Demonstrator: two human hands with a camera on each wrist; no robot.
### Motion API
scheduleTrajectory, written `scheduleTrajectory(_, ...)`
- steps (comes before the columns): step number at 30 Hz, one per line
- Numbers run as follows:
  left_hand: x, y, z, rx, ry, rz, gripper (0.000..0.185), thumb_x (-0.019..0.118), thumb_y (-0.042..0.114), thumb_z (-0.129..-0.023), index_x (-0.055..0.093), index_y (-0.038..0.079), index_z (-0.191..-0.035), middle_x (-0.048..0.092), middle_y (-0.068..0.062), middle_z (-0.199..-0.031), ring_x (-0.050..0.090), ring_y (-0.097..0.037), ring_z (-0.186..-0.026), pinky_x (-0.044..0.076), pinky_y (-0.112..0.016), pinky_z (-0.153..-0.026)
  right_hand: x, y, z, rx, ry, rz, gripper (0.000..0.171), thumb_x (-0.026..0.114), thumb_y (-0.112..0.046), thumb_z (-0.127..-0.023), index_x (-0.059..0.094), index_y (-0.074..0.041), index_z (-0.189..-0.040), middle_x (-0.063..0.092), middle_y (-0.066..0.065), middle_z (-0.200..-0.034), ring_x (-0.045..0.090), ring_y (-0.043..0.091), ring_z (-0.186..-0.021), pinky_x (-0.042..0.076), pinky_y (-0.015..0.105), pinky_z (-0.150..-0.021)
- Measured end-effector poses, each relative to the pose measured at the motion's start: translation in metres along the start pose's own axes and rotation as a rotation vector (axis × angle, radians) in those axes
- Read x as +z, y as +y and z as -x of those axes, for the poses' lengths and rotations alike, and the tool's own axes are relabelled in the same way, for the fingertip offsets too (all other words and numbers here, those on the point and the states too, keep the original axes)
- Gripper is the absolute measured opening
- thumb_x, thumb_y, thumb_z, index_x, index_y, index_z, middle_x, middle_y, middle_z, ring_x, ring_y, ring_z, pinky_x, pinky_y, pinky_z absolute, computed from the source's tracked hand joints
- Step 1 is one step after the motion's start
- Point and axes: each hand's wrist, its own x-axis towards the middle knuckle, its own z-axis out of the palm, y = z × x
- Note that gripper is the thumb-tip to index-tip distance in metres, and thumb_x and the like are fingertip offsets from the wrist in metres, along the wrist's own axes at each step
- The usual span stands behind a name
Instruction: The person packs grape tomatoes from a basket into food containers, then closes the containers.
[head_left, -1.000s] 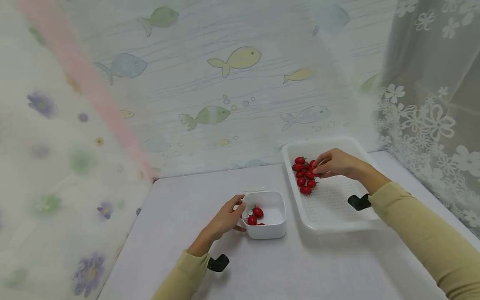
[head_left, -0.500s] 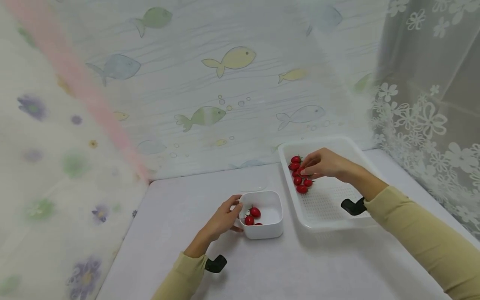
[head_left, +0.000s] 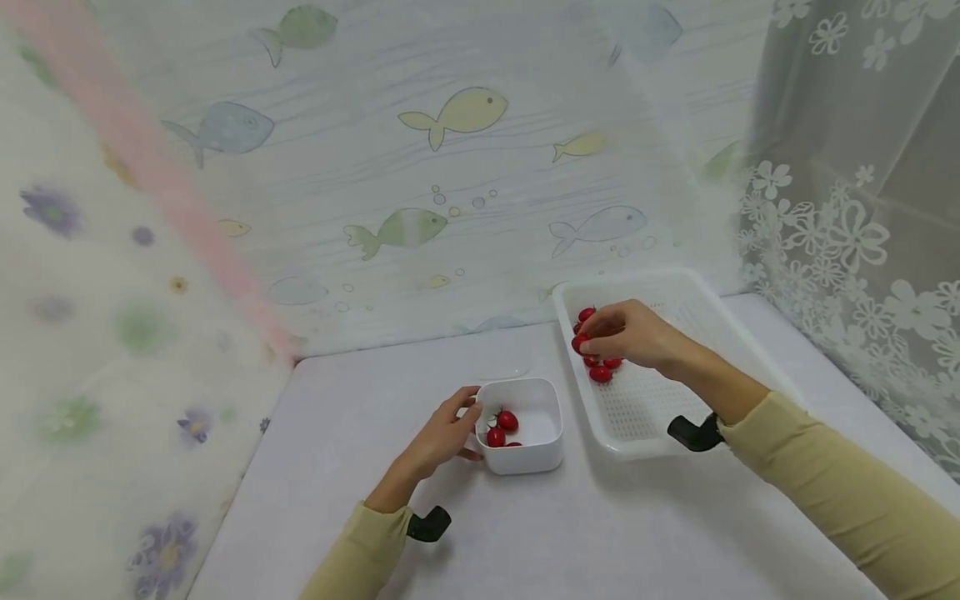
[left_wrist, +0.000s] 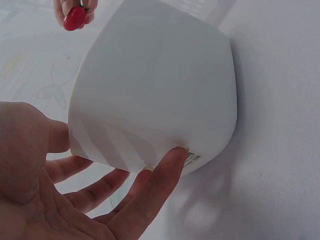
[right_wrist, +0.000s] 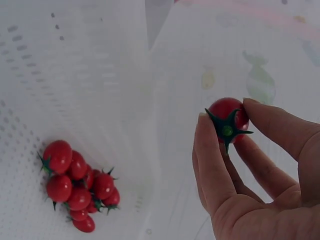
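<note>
Fingertips of the right hand (head_left: 628, 335) pinch a cherry tomato (right_wrist: 227, 116) by its sides, thumb on one flank and the index and middle fingers on the other, the green stalk facing the right wrist camera. In the head view that hand hangs over the left end of the white perforated tray (head_left: 678, 417), wrist raised, forearm in a tan sleeve reaching in from the lower right, and the tomato shows red at the tips of the fingers (head_left: 592, 340). Below and just beside the hand, a small heap of tomatoes (right_wrist: 77, 186) lies on the tray floor, touching one another, clear of the held one.

The left hand (head_left: 442, 433) rests against the left wall of the white square bowl (head_left: 542, 450), which stands on the white table (head_left: 525, 533) near the tray's left edge but apart from it. From the left wrist camera the palm is spread and the fingers (left_wrist: 159, 176) lie nearly straight, tips touching the bowl's outer wall low down; they steady it without curling round it. The thumb sits near the rim. Three tomatoes (head_left: 501, 427) lie inside the bowl, close to its left side. Fish-print cloth (head_left: 450, 167) hangs behind the table
</note>
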Motion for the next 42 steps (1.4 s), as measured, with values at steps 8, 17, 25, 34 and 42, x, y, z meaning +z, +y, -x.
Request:
scheduleTrajectory(8, 0.0, 0.002, 0.0, -0.009, 0.005, -0.002, 0.044, 0.046, 0.026, -0.111, 0.042, 0.015, -0.153, 0.045, -0.018, -0.149, 0.06, -0.035, -0.109, 0.065, -0.044, -0.067, 0.015, 0.001, 0.004, -0.017, 0.013, 0.003, 0.032, 0.072, -0.018, -0.096, 0.068, 0.0, -0.122, 0.07, 0.014, -0.115, 0.067, 0.026, -0.104, 0.059, 0.038, -0.091)
scheduleTrajectory(17, 0.0, 0.004, 0.0, -0.015, 0.007, -0.006, 0.043, 0.047, 0.027, -0.11, 0.043, 0.016, -0.152, 0.045, -0.017, -0.149, 0.06, -0.034, -0.109, 0.065, -0.042, -0.067, 0.032, -0.002, 0.009, -0.053, -0.02, -0.047, 0.029, 0.073, -0.016, -0.095, 0.069, 0.001, -0.119, 0.072, 0.014, -0.11, 0.07, 0.031, -0.099, 0.061, 0.037, -0.088)
scheduleTrajectory(25, 0.001, 0.0, 0.0, -0.007, -0.006, 0.007, 0.043, 0.046, 0.027, -0.111, 0.044, 0.015, -0.152, 0.046, -0.018, -0.149, 0.06, -0.034, -0.107, 0.065, -0.043, -0.067, 0.06, -0.001, 0.01, -0.062, -0.064, -0.071, 0.024, 0.072, -0.014, -0.095, 0.07, 0.0, -0.115, 0.072, 0.011, -0.109, 0.071, 0.03, -0.099, 0.06, 0.043, -0.092)
scheduleTrajectory(34, 0.001, -0.002, 0.0, -0.02, -0.006, 0.003, 0.043, 0.046, 0.027, -0.111, 0.043, 0.017, -0.152, 0.045, -0.017, -0.149, 0.059, -0.034, -0.108, 0.065, -0.041, -0.067, 0.09, 0.002, 0.0, -0.086, -0.066, 0.003, 0.023, 0.074, -0.017, -0.094, 0.073, -0.005, -0.113, 0.073, 0.005, -0.107, 0.069, 0.021, -0.093, 0.061, 0.039, -0.084)
scheduleTrajectory(42, -0.001, 0.003, 0.003, -0.012, -0.002, 0.011, 0.044, 0.047, 0.029, -0.11, 0.043, 0.016, -0.152, 0.045, -0.019, -0.149, 0.059, -0.036, -0.11, 0.065, -0.044, -0.068, 0.112, 0.0, -0.007, -0.135, -0.079, 0.082, 0.02, 0.075, -0.011, -0.092, 0.074, -0.003, -0.11, 0.073, 0.004, -0.102, 0.067, 0.02, -0.089, 0.062, 0.035, -0.08)
